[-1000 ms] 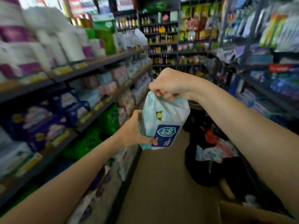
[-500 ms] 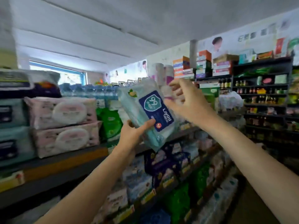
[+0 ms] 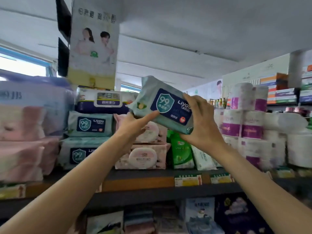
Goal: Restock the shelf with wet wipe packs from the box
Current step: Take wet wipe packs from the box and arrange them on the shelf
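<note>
Two bare forearms show, with no sleeve reaching into view on either one. Neither wrist carries a watch, a band or a bracelet. The left hand wears no glove and no ring on the fingers that show. The right hand is likewise ungloved, with no ring visible. The fingernails that show are short and unpainted. No part of the person's clothing shows.
</note>
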A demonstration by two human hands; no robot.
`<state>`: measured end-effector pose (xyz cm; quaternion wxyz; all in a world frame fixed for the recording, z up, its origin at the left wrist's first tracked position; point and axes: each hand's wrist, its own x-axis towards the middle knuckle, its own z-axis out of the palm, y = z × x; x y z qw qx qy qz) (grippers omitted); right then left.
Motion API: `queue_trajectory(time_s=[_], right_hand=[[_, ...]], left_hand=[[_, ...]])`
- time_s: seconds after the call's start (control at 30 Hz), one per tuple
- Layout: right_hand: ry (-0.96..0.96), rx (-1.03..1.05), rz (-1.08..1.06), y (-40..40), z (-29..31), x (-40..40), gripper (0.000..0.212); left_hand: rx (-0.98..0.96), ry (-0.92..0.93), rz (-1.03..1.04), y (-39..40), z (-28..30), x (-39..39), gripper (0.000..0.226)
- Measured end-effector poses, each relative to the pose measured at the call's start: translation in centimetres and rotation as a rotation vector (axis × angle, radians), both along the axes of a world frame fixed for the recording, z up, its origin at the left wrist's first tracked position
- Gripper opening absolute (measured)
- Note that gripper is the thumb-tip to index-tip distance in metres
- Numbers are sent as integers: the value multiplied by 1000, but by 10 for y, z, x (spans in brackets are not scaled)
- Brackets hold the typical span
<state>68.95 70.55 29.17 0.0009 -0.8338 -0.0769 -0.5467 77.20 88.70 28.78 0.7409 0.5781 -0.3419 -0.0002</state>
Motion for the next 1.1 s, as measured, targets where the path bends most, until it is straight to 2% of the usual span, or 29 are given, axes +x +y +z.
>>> queue_trajectory(time_s=[0.07, 0.13, 0.23, 0.3, 0.4, 0.47, 0.63, 0.73, 0.83, 0.9, 0.97, 1.1], right_hand=[[-26, -93, 11, 5, 2, 18, 90], [-24, -152, 30, 15, 2, 39, 93], [-51, -184, 99, 42, 2, 68, 96], [-93, -197, 153, 65, 3, 86, 95], [-148, -238, 216, 102, 8, 114, 96], [-174, -264, 234, 124, 11, 130, 100], [-133, -317, 220, 160, 20, 161, 102], [-42, -358, 162, 167, 16, 180, 104], [160, -499, 23, 161, 4, 194, 104], [322, -540, -67, 152, -7, 199, 104], [372, -553, -98, 145, -10, 200, 106], [454, -531, -25, 142, 2, 198, 100]], left_hand=[[-114, 42, 99, 28, 0, 18, 85], [-114, 16, 189, 55, -1, 28, 88], [5, -130, 360, 90, 1, 29, 71], [66, -265, 566, 110, 6, 27, 63], [239, -487, 892, 137, 10, 31, 72], [373, -532, 979, 148, 10, 37, 82], [562, -573, 1053, 167, 5, 52, 97], [743, -486, 1080, 166, -1, 76, 103], [983, -320, 1015, 161, -9, 105, 105], [1148, -289, 941, 157, -16, 115, 104], [1192, -330, 968, 157, -19, 121, 100], [1208, -372, 1002, 160, -15, 128, 95]])
